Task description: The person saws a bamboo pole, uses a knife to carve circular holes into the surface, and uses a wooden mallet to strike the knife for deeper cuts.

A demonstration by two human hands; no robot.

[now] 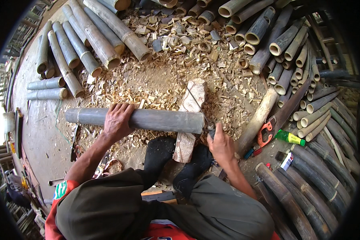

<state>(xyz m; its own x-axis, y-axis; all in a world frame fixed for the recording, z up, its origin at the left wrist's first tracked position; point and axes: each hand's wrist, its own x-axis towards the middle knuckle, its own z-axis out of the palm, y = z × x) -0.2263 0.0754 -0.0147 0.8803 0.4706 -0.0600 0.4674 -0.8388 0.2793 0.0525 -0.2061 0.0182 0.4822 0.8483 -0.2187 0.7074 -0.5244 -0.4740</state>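
A thick grey-green bamboo tube (164, 120) lies crosswise in front of me, its right end resting over a pale wooden block (193, 96). My left hand (119, 120) is wrapped over the tube left of its middle. My right hand (221, 145) is closed round the dark handle of a knife (195, 100), just beyond the tube's right end. Its thin blade slants up and left across the block, seen nearly edge-on. Whether the edge touches the bamboo I cannot tell. Both my dark-covered feet (158, 158) flank the block's near part.
Wood chips (164, 80) cover the floor. Cut bamboo tubes (82, 50) lie at the far left, with a larger stack (284, 48) at the far right and long poles (296, 196) at the near right. An orange-handled saw (265, 132) and a green bottle (291, 137) lie to the right.
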